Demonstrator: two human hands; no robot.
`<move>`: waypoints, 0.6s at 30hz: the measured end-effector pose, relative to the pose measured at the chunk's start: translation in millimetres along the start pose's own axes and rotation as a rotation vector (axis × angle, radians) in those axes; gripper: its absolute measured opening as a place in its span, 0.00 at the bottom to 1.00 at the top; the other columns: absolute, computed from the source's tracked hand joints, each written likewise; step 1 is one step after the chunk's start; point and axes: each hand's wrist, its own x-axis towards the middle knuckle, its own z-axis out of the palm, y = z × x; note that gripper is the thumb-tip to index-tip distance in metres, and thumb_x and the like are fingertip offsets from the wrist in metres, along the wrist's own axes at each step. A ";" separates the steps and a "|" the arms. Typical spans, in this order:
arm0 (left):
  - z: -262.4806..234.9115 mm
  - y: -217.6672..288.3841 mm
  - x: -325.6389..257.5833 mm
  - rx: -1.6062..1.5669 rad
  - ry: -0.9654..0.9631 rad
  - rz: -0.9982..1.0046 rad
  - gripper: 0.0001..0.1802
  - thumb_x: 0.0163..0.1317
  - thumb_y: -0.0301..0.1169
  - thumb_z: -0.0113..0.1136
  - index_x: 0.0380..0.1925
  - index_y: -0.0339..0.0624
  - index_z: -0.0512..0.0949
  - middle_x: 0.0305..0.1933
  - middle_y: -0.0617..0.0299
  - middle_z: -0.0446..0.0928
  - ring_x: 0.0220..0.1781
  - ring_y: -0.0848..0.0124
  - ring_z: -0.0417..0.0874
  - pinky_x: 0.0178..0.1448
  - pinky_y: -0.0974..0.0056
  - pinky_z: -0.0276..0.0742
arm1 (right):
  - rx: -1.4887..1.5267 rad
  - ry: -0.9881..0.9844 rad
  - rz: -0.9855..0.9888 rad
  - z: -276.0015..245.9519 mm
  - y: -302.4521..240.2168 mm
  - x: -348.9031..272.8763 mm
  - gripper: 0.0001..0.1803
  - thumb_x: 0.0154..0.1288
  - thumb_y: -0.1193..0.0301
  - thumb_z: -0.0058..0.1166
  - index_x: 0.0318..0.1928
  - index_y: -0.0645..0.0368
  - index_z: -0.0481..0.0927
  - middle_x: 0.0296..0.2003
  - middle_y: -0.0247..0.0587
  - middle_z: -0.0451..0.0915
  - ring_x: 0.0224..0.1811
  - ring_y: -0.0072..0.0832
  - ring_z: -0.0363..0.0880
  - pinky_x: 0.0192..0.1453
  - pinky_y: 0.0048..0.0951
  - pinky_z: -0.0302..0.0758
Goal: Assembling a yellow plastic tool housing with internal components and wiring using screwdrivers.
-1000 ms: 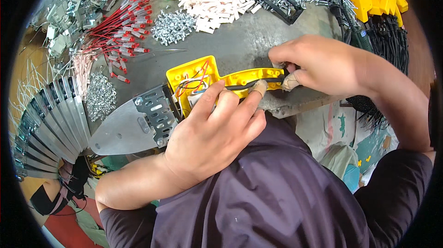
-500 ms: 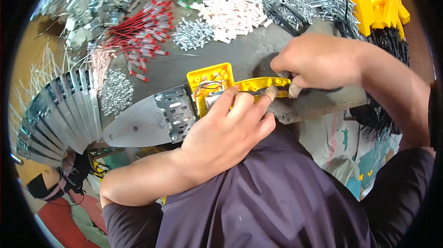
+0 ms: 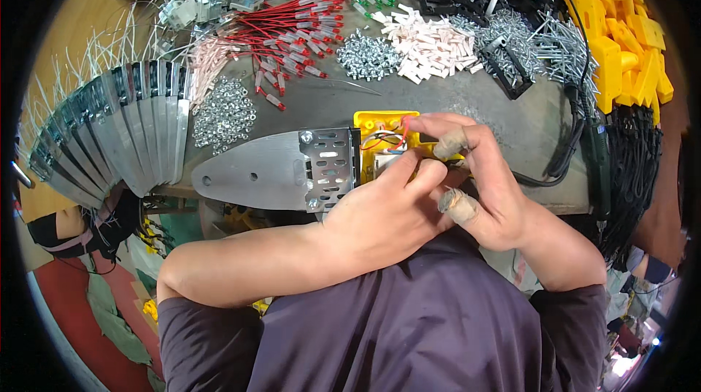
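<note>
A yellow plastic housing [image 3: 387, 116] lies open in front of me, with red, white, blue and dark wires inside. Joined to its left side is a grey pointed metal plate [image 3: 255, 171] with a slotted metal bracket [image 3: 330, 166]. My left hand [image 3: 391, 206] is closed around the near side of the housing, its fingers partly hidden by my right hand. From the right, my right hand [image 3: 485, 180] reaches over the housing's handle. Its forefinger touches a red wire [image 3: 406, 129] at the far rim; its taped thumb stands apart. A black cable runs rightward from the handle.
Behind lie piles of red-tipped wired parts [image 3: 292, 34], small metal fittings [image 3: 369, 55], pale sleeves [image 3: 431, 45] and screws [image 3: 562, 52]. Stacked metal plates [image 3: 120, 129] fan out at left. Yellow housings [image 3: 628, 49] fill the right back. A corded tool [image 3: 600, 166] stands at the right edge.
My right hand has moved left from the handle's end to the wires in the housing, its fingers spreading. My left hand stays on the housing. The view has shifted, so the bench appears displaced.
</note>
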 end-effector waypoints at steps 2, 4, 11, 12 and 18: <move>-3.3 -2.3 -1.7 0.010 -0.014 0.005 0.13 0.55 0.39 0.54 0.37 0.51 0.82 0.44 0.66 0.77 0.52 0.62 0.68 0.55 0.58 0.67 | -0.144 -0.124 -0.115 -4.3 1.5 5.7 0.21 0.69 0.61 0.47 0.52 0.64 0.62 0.62 0.60 0.68 0.64 0.46 0.64 0.68 0.47 0.59; -3.0 -2.8 -0.8 0.018 -0.021 0.015 0.14 0.57 0.40 0.54 0.39 0.50 0.82 0.41 0.66 0.78 0.53 0.63 0.68 0.55 0.59 0.65 | -0.193 -0.138 -0.158 -5.4 3.1 10.9 0.22 0.69 0.59 0.48 0.52 0.64 0.63 0.60 0.59 0.69 0.60 0.45 0.66 0.66 0.46 0.61; -0.5 0.0 -1.4 -0.005 -0.084 -0.007 0.16 0.56 0.39 0.52 0.41 0.50 0.81 0.46 0.61 0.76 0.54 0.58 0.72 0.60 0.52 0.67 | -0.333 -0.213 -0.166 -8.6 -4.9 37.3 0.26 0.62 0.55 0.56 0.51 0.63 0.69 0.46 0.52 0.74 0.45 0.44 0.72 0.52 0.42 0.69; -1.2 -0.7 -2.4 0.055 -0.048 -0.006 0.16 0.56 0.40 0.51 0.42 0.50 0.80 0.45 0.60 0.76 0.53 0.59 0.72 0.61 0.51 0.67 | -0.473 -0.272 -0.215 -8.0 -7.6 41.0 0.27 0.57 0.56 0.60 0.49 0.62 0.71 0.43 0.51 0.75 0.44 0.46 0.72 0.50 0.43 0.70; 4.9 2.8 -1.6 -0.014 0.016 -0.034 0.16 0.55 0.39 0.52 0.42 0.50 0.80 0.48 0.60 0.76 0.55 0.59 0.72 0.57 0.55 0.71 | -0.158 0.019 -0.254 -0.1 6.7 27.9 0.28 0.55 0.60 0.64 0.51 0.63 0.71 0.47 0.51 0.76 0.47 0.48 0.75 0.52 0.45 0.72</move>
